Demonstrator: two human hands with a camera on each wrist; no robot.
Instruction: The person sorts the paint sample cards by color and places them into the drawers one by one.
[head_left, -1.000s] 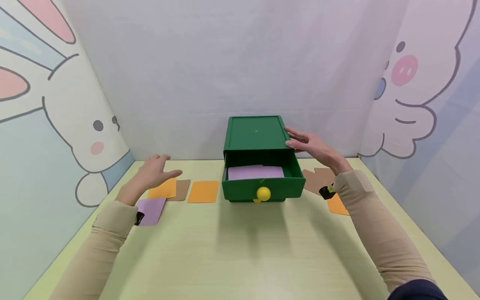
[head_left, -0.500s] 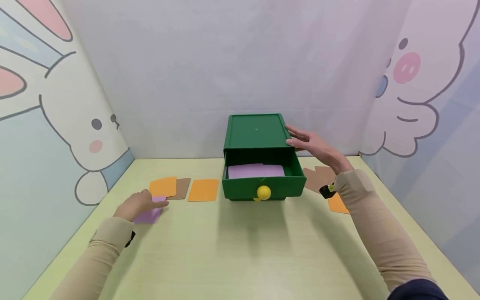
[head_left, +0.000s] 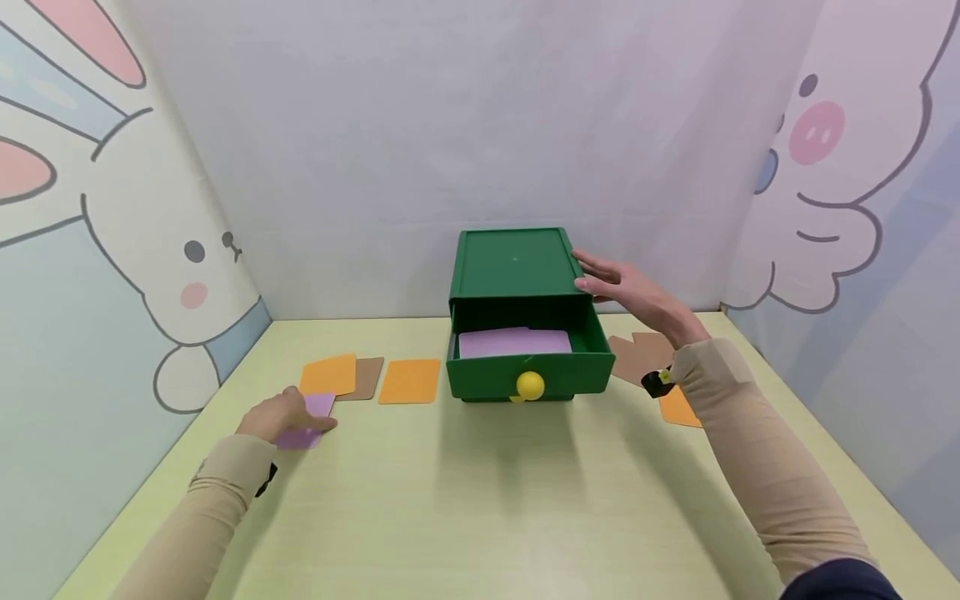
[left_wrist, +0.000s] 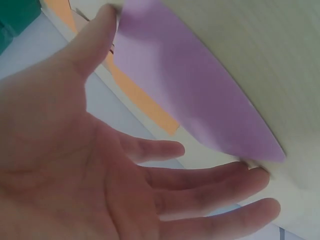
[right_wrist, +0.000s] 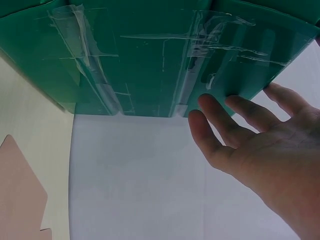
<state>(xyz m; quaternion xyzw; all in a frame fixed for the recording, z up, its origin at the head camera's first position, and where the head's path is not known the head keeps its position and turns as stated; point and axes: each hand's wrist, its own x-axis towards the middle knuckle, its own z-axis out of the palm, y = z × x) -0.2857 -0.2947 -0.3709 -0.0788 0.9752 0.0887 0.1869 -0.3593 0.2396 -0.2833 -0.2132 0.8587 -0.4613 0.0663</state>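
Note:
In the head view my left hand [head_left: 288,415] is down over a purple card [head_left: 321,405] on the table. The left wrist view has the thumb at one edge of the purple card [left_wrist: 170,80] and fairly straight fingertips [left_wrist: 260,177] at the opposite edge, spread wide. My right hand [head_left: 637,298] rests with extended fingers against the upper right side of a green drawer box [head_left: 513,262]. Its drawer [head_left: 487,379], with a yellow knob [head_left: 530,385], is pulled out and contains purple cards [head_left: 513,342]. Clear tape covers the box's side [right_wrist: 150,65] in the right wrist view.
Left of the box lie an orange card [head_left: 409,382], another orange card [head_left: 327,375] and a brown card [head_left: 369,379]. Brown cards [head_left: 637,358] and an orange card [head_left: 679,408] lie to its right, partly behind my right arm. Cartoon-printed walls border the table [head_left: 480,517].
My left hand has come down from above the cards onto the purple card, and has since shifted slightly. The right hand keeps its place at the box.

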